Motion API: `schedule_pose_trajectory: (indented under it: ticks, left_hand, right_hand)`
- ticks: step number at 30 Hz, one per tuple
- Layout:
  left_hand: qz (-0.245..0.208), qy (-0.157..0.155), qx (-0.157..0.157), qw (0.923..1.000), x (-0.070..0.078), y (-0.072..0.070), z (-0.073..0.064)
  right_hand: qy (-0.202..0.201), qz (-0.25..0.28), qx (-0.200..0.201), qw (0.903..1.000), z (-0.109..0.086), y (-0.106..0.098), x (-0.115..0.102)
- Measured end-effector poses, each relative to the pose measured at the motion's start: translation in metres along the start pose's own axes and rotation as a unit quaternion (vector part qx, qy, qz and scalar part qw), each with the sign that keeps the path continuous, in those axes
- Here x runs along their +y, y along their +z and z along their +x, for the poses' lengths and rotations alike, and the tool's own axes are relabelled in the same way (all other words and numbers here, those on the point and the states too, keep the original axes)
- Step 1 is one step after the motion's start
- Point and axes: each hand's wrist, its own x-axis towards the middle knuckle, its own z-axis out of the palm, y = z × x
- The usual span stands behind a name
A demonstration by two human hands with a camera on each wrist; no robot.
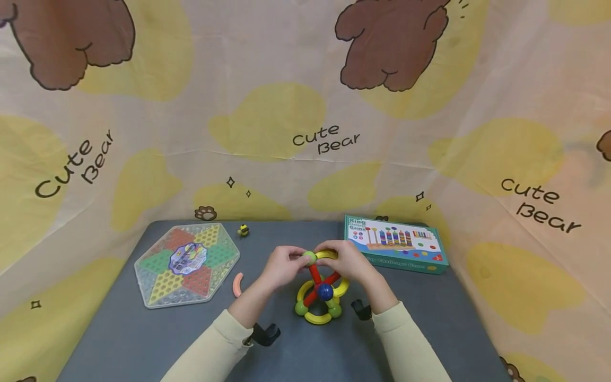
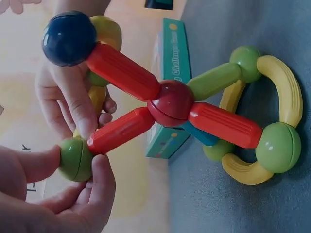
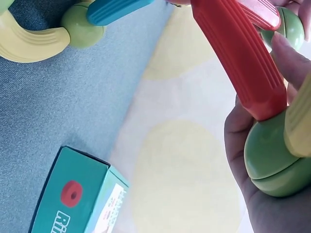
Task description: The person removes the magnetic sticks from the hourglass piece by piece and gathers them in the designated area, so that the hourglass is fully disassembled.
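A ball-and-rod building toy [image 1: 312, 297] stands on the table between both hands. Its base joins green balls [image 2: 278, 147] with yellow curved rods [image 2: 284, 92]. Above that, a red ball [image 2: 171, 103] carries red rods [image 2: 124, 73], a green rod and a partly hidden blue one. My left hand [image 1: 281, 268] pinches an upper green ball [image 2: 75, 160] between thumb and fingers. With my right hand [image 1: 353, 260] I grip an upper yellow curved rod [image 1: 326, 254]; another green ball [image 3: 277, 155] lies against that palm. A dark blue ball [image 2: 69, 39] tips one red rod.
To the left lies a hexagonal checkers board [image 1: 155, 260]. A pink curved piece [image 1: 237, 285] rests between it and my left arm. Near the back edge sits a small bee figure [image 1: 243, 230]. A green Ring Challenge Game box [image 1: 396, 244] occupies the back right.
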Motion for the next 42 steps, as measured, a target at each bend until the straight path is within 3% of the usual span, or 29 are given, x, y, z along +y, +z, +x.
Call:
schedule_pose_trajectory:
  ticks: [4,7,10,14,18,27,37,42]
  left_hand:
    - [-0.090,-0.029,-0.003,0.9955,0.001,-0.004,0.000]
    - [-0.105,-0.035,0.002,0.9939,0.003,-0.007,0.000]
    - [-0.083,-0.022,0.010,0.9962,0.001,-0.009,-0.001]
    - [-0.017,-0.015,0.042,0.9988,-0.005,-0.014,-0.001]
    - [0.029,-0.016,0.070,0.9970,-0.014,-0.021,0.001]
    - [0.088,0.032,0.114,0.9890,-0.037,-0.041,0.016]
    - [0.112,-0.009,0.119,0.9865,-0.073,-0.069,0.040]
    - [0.153,-0.022,0.132,0.9792,-0.082,-0.077,0.051]
  right_hand:
    - [-0.002,-0.002,0.001,1.0000,0.000,0.001,0.000]
    - [0.001,-0.004,0.002,1.0000,0.000,0.001,-0.001]
    - [0.007,-0.003,0.003,1.0000,-0.001,-0.001,-0.003]
    - [0.012,-0.002,0.003,0.9999,-0.003,-0.001,-0.003]
    - [0.014,0.002,0.002,0.9999,-0.003,-0.001,-0.002]
    - [0.015,0.004,0.003,0.9999,-0.004,0.000,-0.001]
    - [0.009,0.002,0.001,1.0000,-0.003,0.000,0.002]
    - [0.008,0.000,0.000,1.0000,-0.002,0.001,0.002]
